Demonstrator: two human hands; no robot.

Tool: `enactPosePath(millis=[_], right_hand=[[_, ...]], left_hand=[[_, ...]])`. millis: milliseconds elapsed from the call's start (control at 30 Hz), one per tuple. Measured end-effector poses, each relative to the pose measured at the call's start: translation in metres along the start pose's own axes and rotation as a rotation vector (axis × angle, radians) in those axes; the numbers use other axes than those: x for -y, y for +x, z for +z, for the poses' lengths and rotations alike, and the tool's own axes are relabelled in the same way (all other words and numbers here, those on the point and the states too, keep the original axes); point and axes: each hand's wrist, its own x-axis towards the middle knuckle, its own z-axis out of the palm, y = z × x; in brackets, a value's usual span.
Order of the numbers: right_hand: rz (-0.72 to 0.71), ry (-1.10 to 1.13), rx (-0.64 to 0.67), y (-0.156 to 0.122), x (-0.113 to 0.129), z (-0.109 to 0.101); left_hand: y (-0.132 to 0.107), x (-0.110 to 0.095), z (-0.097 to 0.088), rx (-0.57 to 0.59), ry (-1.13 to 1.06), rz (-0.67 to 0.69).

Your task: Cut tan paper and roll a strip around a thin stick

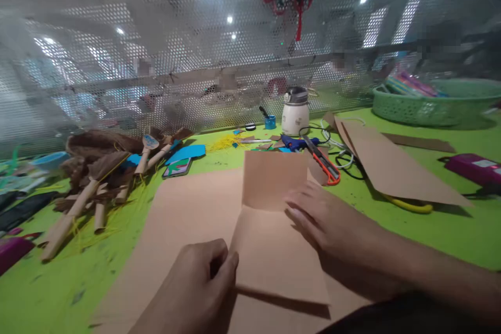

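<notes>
A piece of brown card (276,250) lies in front of me, creased across the middle. Its far part stands upright while the near part slopes toward me. My left hand (198,279) pinches the left edge of the near part between thumb and curled fingers. At the right end of the crease, my right hand (329,216) has its fingers together and bent around the card's edge. Beneath the folded card is a larger brown sheet (183,214). Beyond my right hand lie an orange utility knife (323,160) and a blue glue gun (293,142).
Several rolled-paper sticks (80,198) and a phone (177,167) lie on the left of the green table (113,250). A white bottle (296,115) stands at the back. Brown boards (399,167), a purple device (475,169) and a green basket (430,109) are right.
</notes>
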Motion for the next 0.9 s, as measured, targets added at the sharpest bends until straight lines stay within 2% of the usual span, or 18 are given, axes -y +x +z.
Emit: enactPosePath(millis=[133,300,533,700,800,900], right_hand=[[0.048,-0.138,0.229,0.023,-0.009,0.003],[0.147,-0.121,0.382,0.031,-0.006,-0.004],[0.109,-0.166,0.297,0.027,-0.013,-0.007],[0.165,0.042,0.329,0.031,-0.008,-0.008],[0.189,0.114,0.334,0.033,-0.009,-0.004],[0.185,0.035,0.288,0.031,-0.01,0.006]], left_hand=[[-0.003,-0.011,-0.004,-0.058,0.05,0.028],[-0.006,-0.013,-0.002,-0.103,0.1,0.09],[-0.011,-0.003,0.003,-0.14,0.057,0.141],[-0.011,-0.004,0.001,-0.113,0.026,0.142],[-0.01,-0.006,0.0,-0.108,0.05,0.123],[-0.006,-0.008,-0.002,-0.061,0.084,0.089]])
